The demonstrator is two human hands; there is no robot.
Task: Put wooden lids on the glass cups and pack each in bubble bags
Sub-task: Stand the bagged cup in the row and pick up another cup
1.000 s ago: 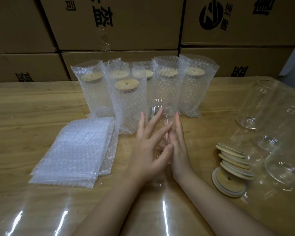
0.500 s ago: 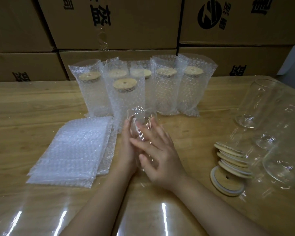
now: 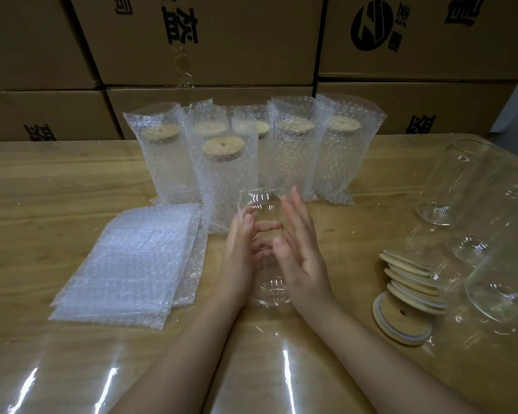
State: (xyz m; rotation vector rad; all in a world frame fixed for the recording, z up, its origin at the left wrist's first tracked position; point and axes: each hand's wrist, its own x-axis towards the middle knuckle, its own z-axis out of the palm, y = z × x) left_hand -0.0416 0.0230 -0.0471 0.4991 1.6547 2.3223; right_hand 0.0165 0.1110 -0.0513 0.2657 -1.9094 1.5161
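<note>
Six packed cups [image 3: 222,174] are at 12 o'clock, each in bubble wrap with a wooden lid on it. Three bare cups [image 3: 461,186] are at 2 to 3 o'clock. At 4 o'clock is a leaning row of loose lids [image 3: 401,321], about six, but the count is not sure. A pile of flat bubble bags [image 3: 132,258] lies at 9 o'clock. At the centre is one clear glass cup [image 3: 259,201] without lid, its mouth toward 12 o'clock. The left hand [image 3: 240,255] curls thumb and fingers round it. The right hand [image 3: 302,258] keeps straight fingers against its right side.

Single head view, close, facing forward-down over table [image 3: 57,180].
</note>
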